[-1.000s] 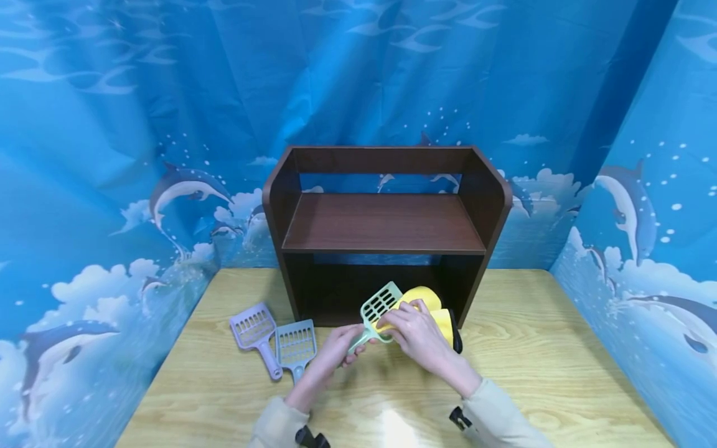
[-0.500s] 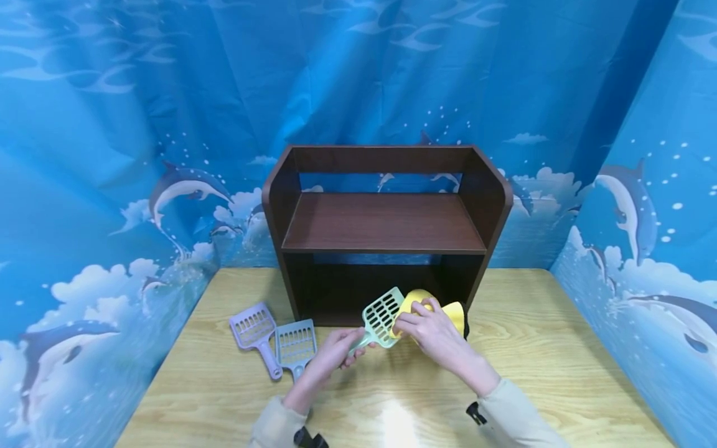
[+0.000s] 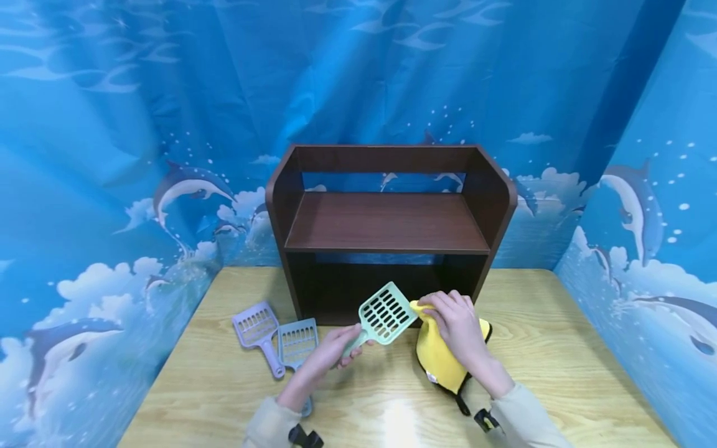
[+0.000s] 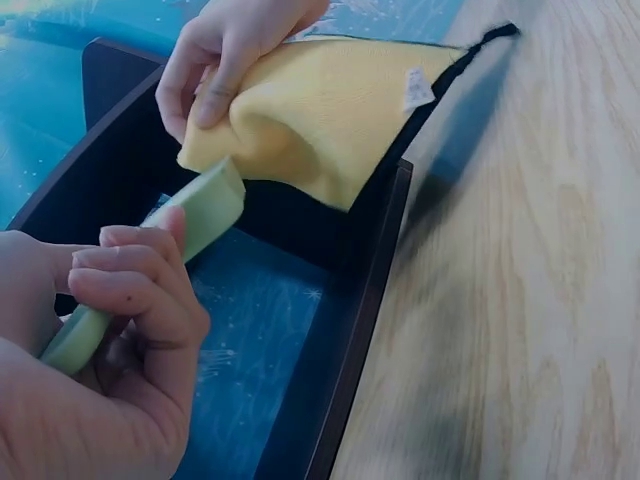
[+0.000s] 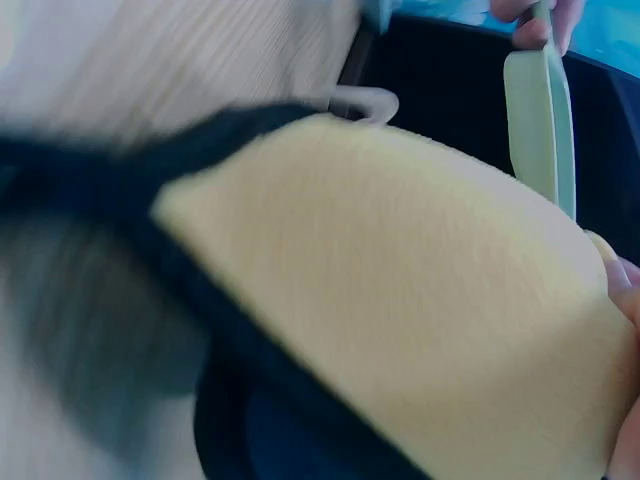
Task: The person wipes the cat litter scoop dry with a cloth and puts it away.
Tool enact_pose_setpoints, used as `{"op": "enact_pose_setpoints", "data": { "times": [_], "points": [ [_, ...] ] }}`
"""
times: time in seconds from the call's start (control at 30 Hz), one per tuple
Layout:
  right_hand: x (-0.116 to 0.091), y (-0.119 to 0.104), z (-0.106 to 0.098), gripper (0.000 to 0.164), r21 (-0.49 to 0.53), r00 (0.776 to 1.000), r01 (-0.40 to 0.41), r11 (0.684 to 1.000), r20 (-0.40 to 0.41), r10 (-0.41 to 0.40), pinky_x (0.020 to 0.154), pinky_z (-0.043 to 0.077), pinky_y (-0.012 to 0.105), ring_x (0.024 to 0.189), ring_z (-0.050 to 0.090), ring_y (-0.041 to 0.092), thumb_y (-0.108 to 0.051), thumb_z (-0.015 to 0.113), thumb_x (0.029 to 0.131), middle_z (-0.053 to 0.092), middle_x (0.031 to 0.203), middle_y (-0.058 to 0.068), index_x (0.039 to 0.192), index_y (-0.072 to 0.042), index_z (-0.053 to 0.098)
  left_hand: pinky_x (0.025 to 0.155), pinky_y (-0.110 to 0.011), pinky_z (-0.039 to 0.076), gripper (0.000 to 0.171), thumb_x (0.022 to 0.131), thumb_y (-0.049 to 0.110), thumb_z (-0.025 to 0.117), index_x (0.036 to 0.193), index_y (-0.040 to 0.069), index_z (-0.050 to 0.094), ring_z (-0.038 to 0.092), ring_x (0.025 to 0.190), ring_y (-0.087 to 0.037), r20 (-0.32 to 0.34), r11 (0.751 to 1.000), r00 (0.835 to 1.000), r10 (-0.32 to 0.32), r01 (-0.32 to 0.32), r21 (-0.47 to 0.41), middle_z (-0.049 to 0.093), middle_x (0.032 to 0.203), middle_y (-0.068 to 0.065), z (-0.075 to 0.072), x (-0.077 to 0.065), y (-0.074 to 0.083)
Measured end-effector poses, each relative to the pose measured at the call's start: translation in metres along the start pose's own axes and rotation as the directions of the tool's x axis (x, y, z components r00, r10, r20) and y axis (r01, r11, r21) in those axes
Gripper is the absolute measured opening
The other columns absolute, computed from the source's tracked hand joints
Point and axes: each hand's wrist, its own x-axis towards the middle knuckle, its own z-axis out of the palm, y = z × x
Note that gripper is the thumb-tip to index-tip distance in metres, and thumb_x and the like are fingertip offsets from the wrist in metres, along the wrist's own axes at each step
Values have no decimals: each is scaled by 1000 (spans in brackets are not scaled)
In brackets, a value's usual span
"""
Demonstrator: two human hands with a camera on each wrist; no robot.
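My left hand (image 3: 335,350) grips the handle of a pale green slotted litter scoop (image 3: 365,335), its head raised before the shelf. In the left wrist view the fingers curl round the handle, and the scoop (image 4: 212,208) shows side-on. My right hand (image 3: 458,325) pinches one corner of a yellow cloth (image 3: 439,356) with black edging, a black loop and a small white tag. The cloth hangs down from that pinch, just right of the scoop head. Whether cloth and scoop touch, I cannot tell. In the right wrist view the cloth (image 5: 410,270) covers most of the right hand.
A purple litter scoop (image 3: 262,341) and a blue-grey one (image 3: 297,341) lie side by side on the wooden table (image 3: 560,373), left of my hands. My left forearm partly hides the blue-grey one. A dark brown two-tier shelf (image 3: 386,221) stands behind, before a blue ocean-print curtain.
My right hand has drawn the yellow cloth rightward off the scoop head; bunched before, the cloth now hangs spread out. The left hand keeps the scoop in nearly the same place.
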Motion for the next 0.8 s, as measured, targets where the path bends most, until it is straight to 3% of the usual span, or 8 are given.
{"op": "enact_pose_setpoints", "data": {
  "times": [0.17,0.27,0.37,0.47,0.6,0.7,0.8],
  "points": [
    [0,-2,-2,24,197,982,-167,966,-51,180,83,43,22,91,60,19,4,75,85,71,100,2,105,-9,71,49,-15,31,63,109,47,35,125,-8,61,37,54,-3,27,1000,999,20,-20,-1,50,73,6,-2,-1,3],
    [-1,-3,-3,21,333,960,-253,909,-32,279,89,43,13,98,63,16,6,71,89,71,102,8,106,-5,70,50,-15,33,65,109,48,34,126,-9,60,38,55,-3,32,1000,999,23,-23,-4,50,73,6,-3,-1,4],
    [-3,-2,-2,16,481,924,-348,805,30,382,90,42,9,100,62,9,4,67,94,70,104,13,108,-2,69,52,-15,33,62,109,48,35,124,-6,62,38,56,-3,27,1000,999,23,-23,-9,51,73,7,-2,0,4],
    [-6,-2,-2,15,597,877,-439,671,121,466,88,45,10,101,60,4,3,63,97,68,107,14,111,2,68,52,-16,32,60,109,49,36,121,-2,65,37,56,-3,16,1000,1000,19,-19,-9,50,72,7,-1,2,4],
    [-7,-3,-1,20,682,810,-531,503,235,537,84,49,14,100,61,2,-1,61,99,68,109,3,117,8,63,51,-16,31,59,109,48,37,120,-2,66,35,54,-3,4,1000,1000,9,-9,-12,48,71,8,1,4,4],
    [-6,-4,1,25,717,773,-565,409,287,566,82,51,16,97,62,2,-5,61,101,68,107,-6,120,10,60,50,-16,29,60,109,47,38,121,-6,64,33,53,-3,5,1000,1000,8,-8,-15,47,70,8,3,5,4],
    [-4,-6,5,28,738,753,-577,349,317,577,81,52,17,96,63,3,-8,62,101,68,106,-8,122,10,57,49,-16,28,59,109,45,39,120,-8,63,32,52,-3,26,1000,1000,0,0,-9,46,69,7,6,5,5]
  ]
}}
